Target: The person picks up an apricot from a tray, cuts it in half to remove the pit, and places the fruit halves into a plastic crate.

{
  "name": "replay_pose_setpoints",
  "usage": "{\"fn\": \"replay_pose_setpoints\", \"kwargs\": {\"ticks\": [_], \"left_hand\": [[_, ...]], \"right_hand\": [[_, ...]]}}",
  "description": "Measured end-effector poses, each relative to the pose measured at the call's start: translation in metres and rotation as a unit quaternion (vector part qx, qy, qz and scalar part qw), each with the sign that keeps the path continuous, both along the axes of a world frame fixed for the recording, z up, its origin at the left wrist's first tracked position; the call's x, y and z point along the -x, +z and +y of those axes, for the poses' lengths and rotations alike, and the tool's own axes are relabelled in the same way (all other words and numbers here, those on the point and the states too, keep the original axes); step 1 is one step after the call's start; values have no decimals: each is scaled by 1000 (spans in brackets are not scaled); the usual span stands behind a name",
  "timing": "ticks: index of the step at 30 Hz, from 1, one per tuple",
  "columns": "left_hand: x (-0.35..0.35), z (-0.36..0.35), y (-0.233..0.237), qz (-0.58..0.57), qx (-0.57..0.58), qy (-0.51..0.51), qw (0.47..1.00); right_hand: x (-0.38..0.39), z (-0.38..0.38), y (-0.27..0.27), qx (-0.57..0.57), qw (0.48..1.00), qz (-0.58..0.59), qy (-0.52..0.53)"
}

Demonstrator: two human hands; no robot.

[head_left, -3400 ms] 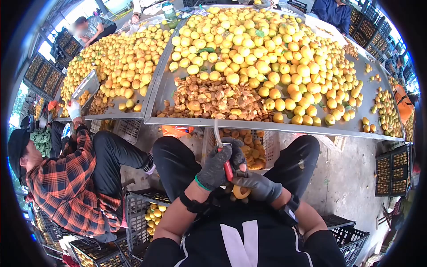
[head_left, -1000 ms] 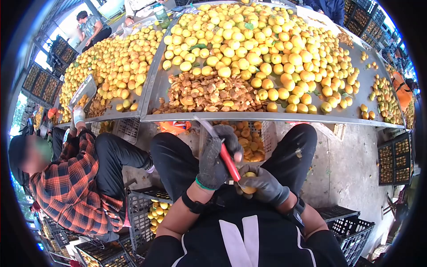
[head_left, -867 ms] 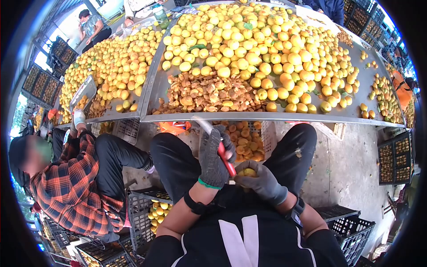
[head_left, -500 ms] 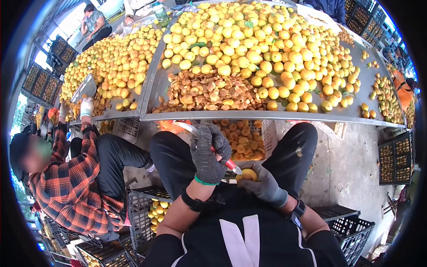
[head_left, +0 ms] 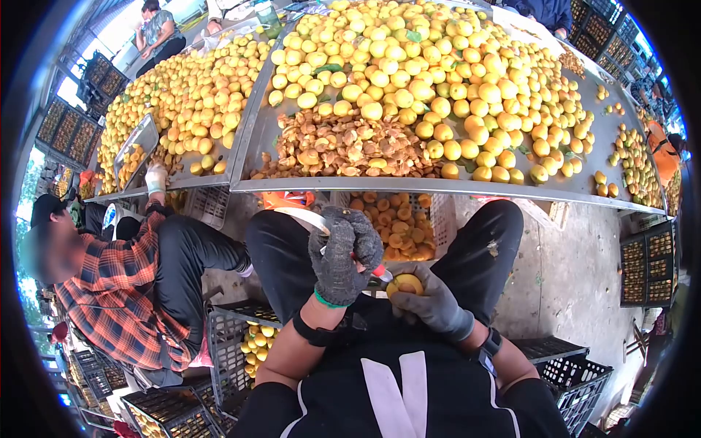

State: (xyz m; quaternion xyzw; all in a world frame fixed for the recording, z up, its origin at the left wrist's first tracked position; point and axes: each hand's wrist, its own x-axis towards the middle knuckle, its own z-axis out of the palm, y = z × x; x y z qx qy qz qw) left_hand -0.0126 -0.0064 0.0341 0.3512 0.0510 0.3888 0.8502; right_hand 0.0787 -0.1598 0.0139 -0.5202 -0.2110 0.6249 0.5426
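Observation:
My left hand (head_left: 345,255), in a dark grey knit glove, is closed around a red-handled knife (head_left: 381,273). Its tip meets the edge of an apricot (head_left: 406,285), and a curved pale strip (head_left: 303,216) juts out from the other side of the fist. In a smoother grey glove, my right hand (head_left: 439,305) grips that apricot, whose orange cut face is turned up. Both hands are over my lap. Beyond them, under the table edge, a crate (head_left: 440,223) holds apricot halves (head_left: 394,230).
A metal table (head_left: 438,188) bears a heap of whole apricots (head_left: 409,73) and brownish scraps (head_left: 350,146). At left sits a person in a plaid shirt (head_left: 120,299) near a tray (head_left: 139,150). Black crates (head_left: 237,350) flank me, one at right (head_left: 580,383).
The apricot has turned, showing more of its cut face, and the knife tip has come against it. The person at left has lowered the tray and moved a hand away from it.

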Motion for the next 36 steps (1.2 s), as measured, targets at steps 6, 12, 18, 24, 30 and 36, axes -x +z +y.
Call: {"fn": "replay_pose_setpoints", "kwargs": {"ticks": [6,12,18,24,30,36], "left_hand": [[1,-1,-3,6,40,-7,999],[-1,-9,5,13,88,-30,996],[5,7,8,-41,53,-19,998],[5,-2,9,-54,-9,-12,998],[9,4,2,-54,-29,-9,998],[9,0,3,-89,30,-50,994]], "right_hand": [[2,1,-2,-2,999,36,-4],[6,4,6,-30,997,70,-14],[4,4,8,-39,998,39,-17],[8,5,8,-34,998,47,-17],[8,1,4,-41,998,44,-14],[8,3,3,-62,998,25,-2]]}}
